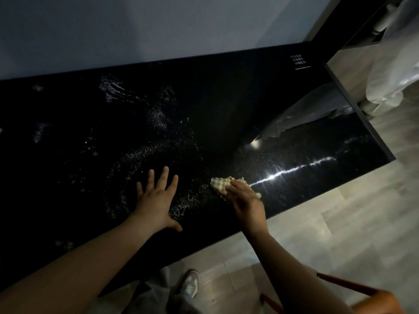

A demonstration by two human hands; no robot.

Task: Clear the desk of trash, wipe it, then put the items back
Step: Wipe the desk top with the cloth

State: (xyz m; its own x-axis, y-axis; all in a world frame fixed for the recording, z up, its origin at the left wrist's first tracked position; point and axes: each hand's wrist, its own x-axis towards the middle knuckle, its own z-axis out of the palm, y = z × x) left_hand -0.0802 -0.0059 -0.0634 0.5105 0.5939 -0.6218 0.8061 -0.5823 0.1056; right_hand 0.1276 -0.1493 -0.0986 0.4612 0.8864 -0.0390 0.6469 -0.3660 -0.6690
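Note:
A glossy black desk [113, 132] with pale speckles fills most of the view. My right hand [246, 200] presses a cream waffle-textured cloth [221, 185] flat against the desk near its front edge, fingers lying over the cloth. My left hand [157, 198] rests palm down on the desk to the left of the cloth, fingers spread, holding nothing. No loose items lie on the desk near my hands.
A small black card with white lettering [300, 61] sits at the desk's far right corner. Clear plastic sheeting [394, 71] covers something beyond the right end, mirrored in the desk. An orange-brown chair [374, 300] stands at lower right on the pale wood floor [328, 223].

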